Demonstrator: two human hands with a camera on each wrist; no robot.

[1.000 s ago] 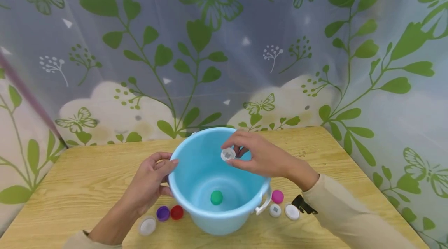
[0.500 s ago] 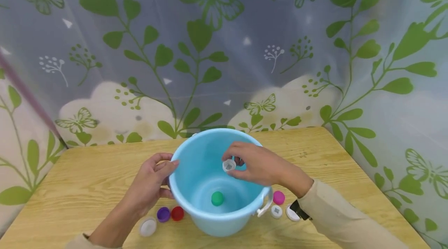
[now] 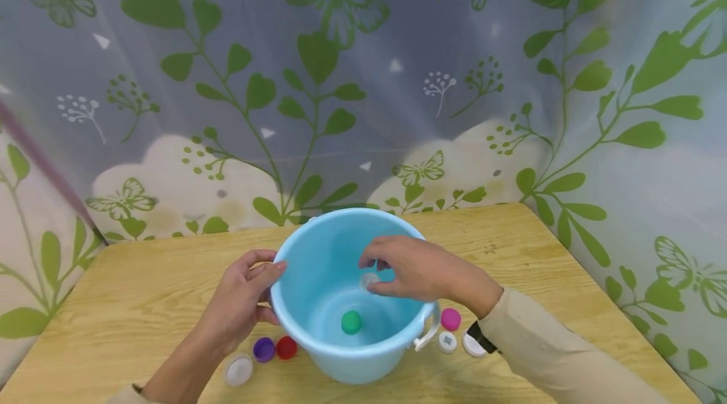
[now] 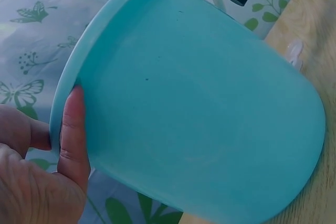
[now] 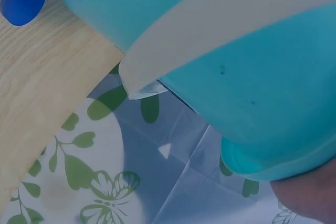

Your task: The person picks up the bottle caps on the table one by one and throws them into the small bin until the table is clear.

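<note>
While your right hand (image 3: 417,268) reaches over the rim, its finger and thumb tips have parted since the last half second, when they pinched the white round plastic cap (image 3: 369,280). That cap now shows blurred inside the light-blue plastic bucket (image 3: 318,265), beside your right thumb tip. Judged: grip released over the bucket. Whether it grazes the thumb, you cannot tell from these views.

Your left hand (image 3: 244,290) pinches the bucket's rim, thumb and fingers on either side of the wall; no change noted there.

Directly beneath your right fingers, on the bucket floor: one green round plastic cap (image 3: 351,322).

On the desk (image 3: 165,290), nearer you than your left fingers: a purple cap (image 3: 264,350), a red cap (image 3: 286,348) and a pale white lid (image 3: 238,370). Nearer you than your right fingers, outside the wall: a magenta cap (image 3: 450,319), a small white cap with a grey square (image 3: 447,342), and a larger white lid (image 3: 470,344).

Obstructions: the black wrist fitting (image 3: 483,336) partly covers that larger lid; the white bucket handle (image 3: 430,328) juts beside the magenta cap. Both wrist views face the outer wall, hiding the interior.
</note>
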